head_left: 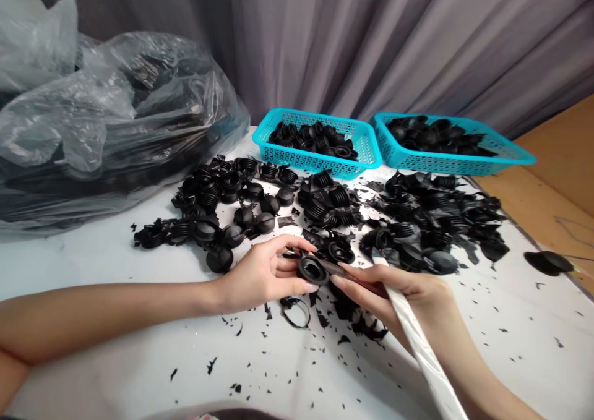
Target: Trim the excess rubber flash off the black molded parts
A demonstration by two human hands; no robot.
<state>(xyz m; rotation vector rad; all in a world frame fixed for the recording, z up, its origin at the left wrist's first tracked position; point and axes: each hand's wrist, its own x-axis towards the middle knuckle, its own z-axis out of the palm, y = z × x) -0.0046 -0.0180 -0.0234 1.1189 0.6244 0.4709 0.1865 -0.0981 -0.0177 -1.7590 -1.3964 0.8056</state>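
Note:
My left hand (273,268) is closed on a black ring-shaped plastic part (313,270), with its round opening facing up. My right hand (403,293) grips a long tool with a white-wrapped handle (420,339) that slants down to the lower right. A dark, narrow piece (331,268) reaches from my right fingertips to the part's edge; whether it belongs to the tool I cannot tell. Just below my left fingers lies a thin black ring (296,313). Black ribbed parts (325,203) are heaped right behind both hands.
Two blue perforated baskets, one in the middle (320,164) and one at the right (464,161), hold more black parts. A large clear plastic bag (116,123) bulges at the left. Black scraps litter the white table (195,358). A lone black piece (548,262) sits by the right edge.

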